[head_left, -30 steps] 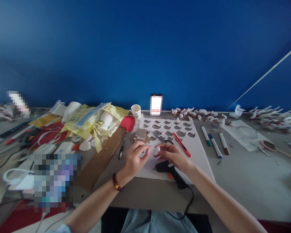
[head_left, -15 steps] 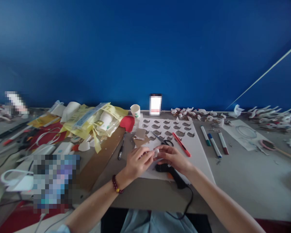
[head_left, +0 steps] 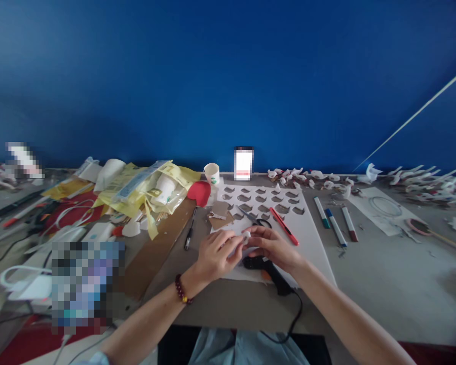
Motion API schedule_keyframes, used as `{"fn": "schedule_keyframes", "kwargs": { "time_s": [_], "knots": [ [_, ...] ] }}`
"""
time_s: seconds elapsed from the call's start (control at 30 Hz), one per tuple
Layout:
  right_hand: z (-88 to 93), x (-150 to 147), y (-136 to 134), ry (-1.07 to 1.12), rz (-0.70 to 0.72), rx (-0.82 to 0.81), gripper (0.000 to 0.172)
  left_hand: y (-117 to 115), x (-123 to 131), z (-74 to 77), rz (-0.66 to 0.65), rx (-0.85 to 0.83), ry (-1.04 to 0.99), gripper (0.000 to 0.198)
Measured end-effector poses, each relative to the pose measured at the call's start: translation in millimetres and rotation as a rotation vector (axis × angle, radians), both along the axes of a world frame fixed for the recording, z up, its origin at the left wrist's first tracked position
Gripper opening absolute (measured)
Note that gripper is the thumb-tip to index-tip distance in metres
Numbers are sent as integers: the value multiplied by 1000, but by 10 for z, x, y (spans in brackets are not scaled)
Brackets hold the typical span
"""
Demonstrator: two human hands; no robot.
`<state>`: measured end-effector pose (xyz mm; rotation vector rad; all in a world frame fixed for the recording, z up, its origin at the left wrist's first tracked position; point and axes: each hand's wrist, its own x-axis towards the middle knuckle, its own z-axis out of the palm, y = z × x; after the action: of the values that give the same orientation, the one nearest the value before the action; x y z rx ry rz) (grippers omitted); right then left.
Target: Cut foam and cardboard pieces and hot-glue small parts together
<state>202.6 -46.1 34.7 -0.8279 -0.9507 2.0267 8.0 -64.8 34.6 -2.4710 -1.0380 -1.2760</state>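
Between the fingertips of both hands is a small white piece (head_left: 247,235), too small to name. My left hand (head_left: 219,252) is closed in a pinch on its left side. From the right, my right hand (head_left: 272,247) has its fingers curled round it. Just beneath the right hand lies a black glue gun (head_left: 275,276) with its cord running to the table edge. Under both hands spreads a white sheet (head_left: 311,248) with rows of curved cut-outs. Scissors (head_left: 264,223) with dark handles and a red pen-shaped tool (head_left: 285,226) rest on that sheet.
Left of the sheet lie a black pen (head_left: 190,230), a brown cardboard strip (head_left: 167,241) and yellow plastic packaging (head_left: 137,187). A paper cup (head_left: 212,173) stands behind. Several markers (head_left: 336,228) lie at right. Small white bird-like figures (head_left: 296,175) line the wall.
The small white piece has turned slightly between the fingers and shifted a little to the right. Both hands stay in nearly the same place.
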Motion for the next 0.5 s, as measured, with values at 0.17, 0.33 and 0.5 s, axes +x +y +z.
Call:
{"fn": "schedule_keyframes", "kwargs": {
  "time_s": [0.17,0.33,0.5],
  "knots": [
    [7,11,-4,12,8,-4,27,-6,-5,6,-17,-7,-16,29],
    [20,5,-8,8,6,-17,27,-3,2,-1,-37,29,21,33],
    [14,-2,-9,3,-2,-26,29,3,11,-33,-61,-47,-49,34]
  ]
}}
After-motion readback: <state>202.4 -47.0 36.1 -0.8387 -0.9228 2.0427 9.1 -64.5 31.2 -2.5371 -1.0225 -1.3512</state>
